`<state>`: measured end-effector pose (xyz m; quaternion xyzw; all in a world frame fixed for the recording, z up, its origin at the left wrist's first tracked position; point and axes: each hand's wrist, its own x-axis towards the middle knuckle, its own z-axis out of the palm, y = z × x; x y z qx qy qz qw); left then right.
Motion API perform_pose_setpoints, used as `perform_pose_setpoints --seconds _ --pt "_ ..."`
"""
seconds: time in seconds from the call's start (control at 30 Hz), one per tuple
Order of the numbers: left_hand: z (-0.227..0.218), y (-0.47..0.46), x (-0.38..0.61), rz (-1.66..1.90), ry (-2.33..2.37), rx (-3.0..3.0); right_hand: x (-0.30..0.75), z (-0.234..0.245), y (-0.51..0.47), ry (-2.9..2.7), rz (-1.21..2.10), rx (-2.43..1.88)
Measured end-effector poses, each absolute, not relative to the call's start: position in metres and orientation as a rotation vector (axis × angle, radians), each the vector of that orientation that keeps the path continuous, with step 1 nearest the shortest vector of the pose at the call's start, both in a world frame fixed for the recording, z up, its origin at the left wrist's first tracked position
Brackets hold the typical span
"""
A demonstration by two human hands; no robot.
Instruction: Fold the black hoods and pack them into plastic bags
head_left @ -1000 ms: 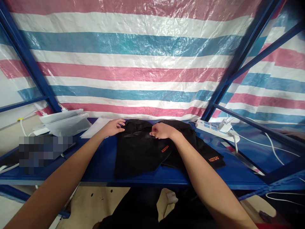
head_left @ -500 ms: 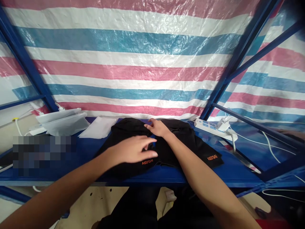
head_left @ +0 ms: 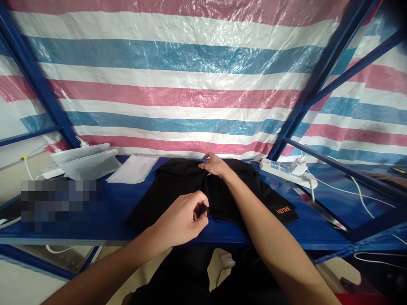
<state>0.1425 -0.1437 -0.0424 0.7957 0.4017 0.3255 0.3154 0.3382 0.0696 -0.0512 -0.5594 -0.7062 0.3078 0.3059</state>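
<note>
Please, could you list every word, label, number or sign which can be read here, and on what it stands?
"AstroAI", probably: orange lettering on the right part of the black garment; the letters are small and blurred, so the spelling is uncertain.
White power strip: any markings are too small to read.
Pixelated patch: nothing readable.

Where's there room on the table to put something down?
There's bare table left of the black cloth, in front of the white sheets. A smaller bare patch lies right of the cloth, in front of the power strip. The middle is crowded: cloth, with the left hand and right hand there too.
</note>
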Motion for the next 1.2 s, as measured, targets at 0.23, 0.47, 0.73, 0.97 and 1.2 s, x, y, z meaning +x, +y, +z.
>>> perform_pose_setpoints --seconds 0.23,0.47,0.73,0.97,1.2 --pt "-0.043 -0.168 0.090 1.042 1.175 1.563 0.303 -0.007 0.091 -1.901 0.829 -1.386" --pt "-0.085 -0.167 -0.005 1.074 1.895 1.775 0.190 -0.020 0.077 -2.218 0.984 -1.224" --pt "-0.082 -0.167 0.005 0.928 1.611 2.611 0.218 -0.039 0.076 -2.312 0.530 -0.912" --pt "-0.106 -0.186 0.021 0.388 1.416 2.845 0.253 -0.073 0.091 -2.526 0.438 -0.884" --pt "-0.078 -0.202 0.015 0.228 1.321 2.799 0.294 -0.067 0.089 -2.354 0.222 -1.192"
